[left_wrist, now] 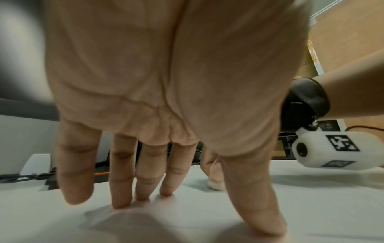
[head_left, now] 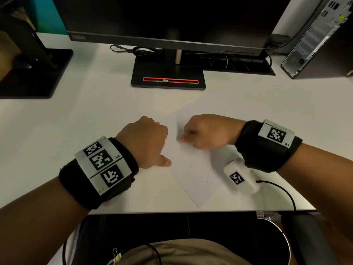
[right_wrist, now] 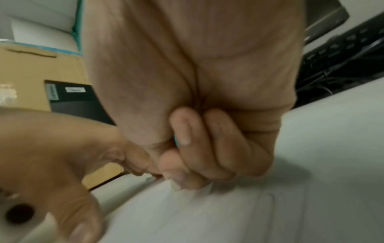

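White bench (head_left: 95, 111) before a monitor (head_left: 172, 16) carries a thin, limp sheet of paper (head_left: 193, 180), likely to slide and crease, so the left hand (head_left: 145, 138) presses its edge with straight fingers while the right hand (head_left: 206, 131) clenches a small teal thing (right_wrist: 176, 139) over it.

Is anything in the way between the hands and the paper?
No, nothing visible. The left hand presses straight on the paper at its edge, and the right hand, curled round a small teal thing, rests on it too.
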{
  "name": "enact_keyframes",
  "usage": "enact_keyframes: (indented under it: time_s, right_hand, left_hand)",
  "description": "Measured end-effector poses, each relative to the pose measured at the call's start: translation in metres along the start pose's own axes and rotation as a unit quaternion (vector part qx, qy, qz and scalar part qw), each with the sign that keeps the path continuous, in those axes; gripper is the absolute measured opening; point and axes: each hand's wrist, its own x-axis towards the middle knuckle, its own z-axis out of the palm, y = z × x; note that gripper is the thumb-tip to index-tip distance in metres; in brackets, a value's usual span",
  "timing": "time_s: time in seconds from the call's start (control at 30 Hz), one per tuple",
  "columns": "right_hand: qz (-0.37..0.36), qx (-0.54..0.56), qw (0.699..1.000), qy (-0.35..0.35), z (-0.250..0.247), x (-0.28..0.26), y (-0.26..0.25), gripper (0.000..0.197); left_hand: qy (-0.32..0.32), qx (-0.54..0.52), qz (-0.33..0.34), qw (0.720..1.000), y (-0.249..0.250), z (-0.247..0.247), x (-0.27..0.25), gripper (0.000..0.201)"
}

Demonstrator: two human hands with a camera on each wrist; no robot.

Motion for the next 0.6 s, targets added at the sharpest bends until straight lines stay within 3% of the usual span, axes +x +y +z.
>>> enact_keyframes:
  time_s: [0.17, 0.23, 0.4, 0.53, 0.6]
  right_hand:
    - [0.066, 0.024, 0.996, 0.050, -0.019, 0.009, 0.024, 0.053]
    - [0.058, 0.002, 0.996, 0.071, -0.016, 0.006, 0.021, 0.050]
    - [0.017, 0.011, 1.000, -0.006, -0.004, -0.002, 0.012, 0.051]
    - [0.072, 0.008, 0.995, 0.066, -0.018, -0.001, 0.033, 0.050]
    - [0.056, -0.011, 0.996, 0.072, -0.014, -0.006, 0.029, 0.049]
  left_hand:
    - [-0.002, -0.002, -0.003, 1.000, 0.002, 0.000, -0.002, 0.072]
    - [-0.003, -0.001, -0.005, 1.000, 0.001, 0.000, -0.002, 0.073]
    - [-0.011, -0.010, -0.006, 1.000, 0.001, -0.002, -0.003, 0.078]
    - [-0.005, -0.009, 0.001, 1.000, 0.001, 0.000, -0.003, 0.077]
    - [-0.009, -0.010, -0.004, 1.000, 0.001, 0.000, -0.003, 0.079]
